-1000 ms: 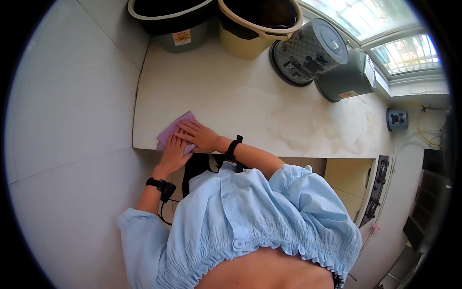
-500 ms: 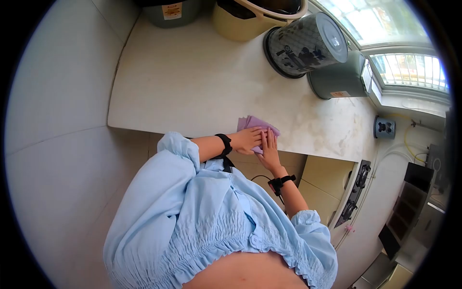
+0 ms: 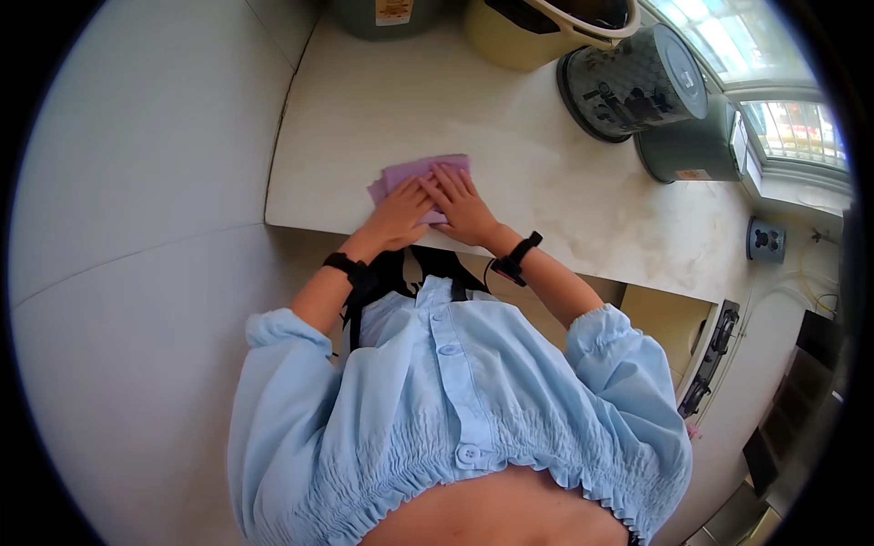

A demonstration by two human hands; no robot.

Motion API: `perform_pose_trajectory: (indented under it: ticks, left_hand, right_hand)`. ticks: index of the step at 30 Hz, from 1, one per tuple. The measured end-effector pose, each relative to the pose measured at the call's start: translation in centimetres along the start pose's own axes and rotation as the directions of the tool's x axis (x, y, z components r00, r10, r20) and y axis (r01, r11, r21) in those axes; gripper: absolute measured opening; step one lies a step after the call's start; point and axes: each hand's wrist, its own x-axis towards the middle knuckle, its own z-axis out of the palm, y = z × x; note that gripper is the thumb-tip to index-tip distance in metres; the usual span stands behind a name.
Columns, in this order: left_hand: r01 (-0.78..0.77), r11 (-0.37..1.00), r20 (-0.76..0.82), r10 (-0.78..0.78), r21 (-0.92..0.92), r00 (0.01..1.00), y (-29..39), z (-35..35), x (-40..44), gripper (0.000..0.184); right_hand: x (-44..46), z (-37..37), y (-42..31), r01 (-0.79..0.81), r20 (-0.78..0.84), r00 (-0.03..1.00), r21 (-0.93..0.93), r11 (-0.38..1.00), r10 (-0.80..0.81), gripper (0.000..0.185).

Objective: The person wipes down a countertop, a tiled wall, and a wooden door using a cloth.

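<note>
A folded purple cloth [image 3: 414, 170] lies on the pale countertop [image 3: 364, 109], close to its front edge. My left hand [image 3: 399, 214] rests flat on the cloth's left part with fingers stretched forward. Pressed flat on the right part is my right hand [image 3: 462, 211], its fingers extended and reaching over the left fingertips. Both palms hide much of the cloth. Each wrist wears a black band.
Toward the window stand a yellow bucket [image 3: 510, 41], a patterned grey bin [image 3: 628, 91] and a dark green bin [image 3: 687, 146]. Another green container [image 3: 382, 18] is at the back left. A tiled wall [image 3: 155, 155] borders the left; a gas stove [image 3: 715, 355] is at right.
Both hands have slid the purple cloth left along the countertop, nearer the wall. My right hand has shifted further onto the cloth. The camera view has also moved.
</note>
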Motion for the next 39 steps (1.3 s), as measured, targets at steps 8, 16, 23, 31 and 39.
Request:
perform_pose_trajectory:
  ticks: [8, 16, 23, 31, 39]
  left_hand:
    - [0.354, 0.927, -0.069, -0.348, 0.126, 0.935, -5.0, -4.6, -10.0, 0.069]
    - [0.174, 0.983, 0.141, -0.181, 0.064, 0.973, 0.3, -2.8, -5.9, 0.077]
    - [-0.095, 0.986, 0.31, 0.135, -0.141, 0.941, 4.3, 0.1, 1.4, 0.074]
    - [-0.241, 0.97, 0.182, 0.239, -0.01, 0.954, -1.1, 1.4, 13.6, 0.071]
    - [-0.281, 0.943, 0.029, 0.281, 0.178, 0.959, -7.9, 0.1, 23.6, 0.061]
  right_hand:
    - [12.3, 3.3, -5.8, 0.344, -0.097, 0.938, 0.156, 0.926, -0.332, 0.087]
    - [2.8, 1.2, -4.5, 0.159, -0.038, 0.987, 0.157, 0.975, -0.155, 0.086]
    - [-6.8, -1.5, -2.3, -0.214, 0.091, 0.976, 0.196, 0.957, 0.2, 0.088]
    - [-3.8, -2.1, 8.6, -0.3, -0.117, 0.944, 0.082, 0.95, 0.308, 0.088]
    - [2.8, -3.5, 18.0, -0.3, -0.258, 0.922, 0.0, 0.954, 0.289, 0.08]
